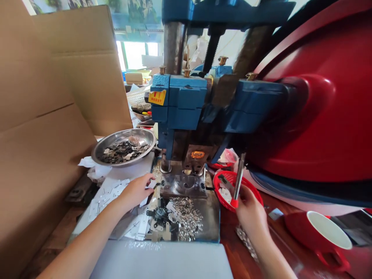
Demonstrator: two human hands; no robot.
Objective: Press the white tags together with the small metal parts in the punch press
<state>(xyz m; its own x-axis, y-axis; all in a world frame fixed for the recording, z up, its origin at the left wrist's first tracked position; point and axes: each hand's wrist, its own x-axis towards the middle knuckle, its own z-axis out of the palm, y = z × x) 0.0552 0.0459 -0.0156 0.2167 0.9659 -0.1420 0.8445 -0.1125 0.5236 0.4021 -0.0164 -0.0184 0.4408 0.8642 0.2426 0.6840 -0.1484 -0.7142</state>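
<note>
The person's left arm [97, 230] was bare and slanted up from the bottom left. The left hand [140, 189] had its back up, with bent fingers and a small gap between the thumb and a finger. The right arm [273, 248] leaned up and to the left. The right hand [249, 205] had curled fingers, partly hidden from view.

Bare left hand [138, 190] and bare right hand [250, 209] join 2 slim, bare forearms [90, 238] narrowing toward the wrists [123, 201].
</note>
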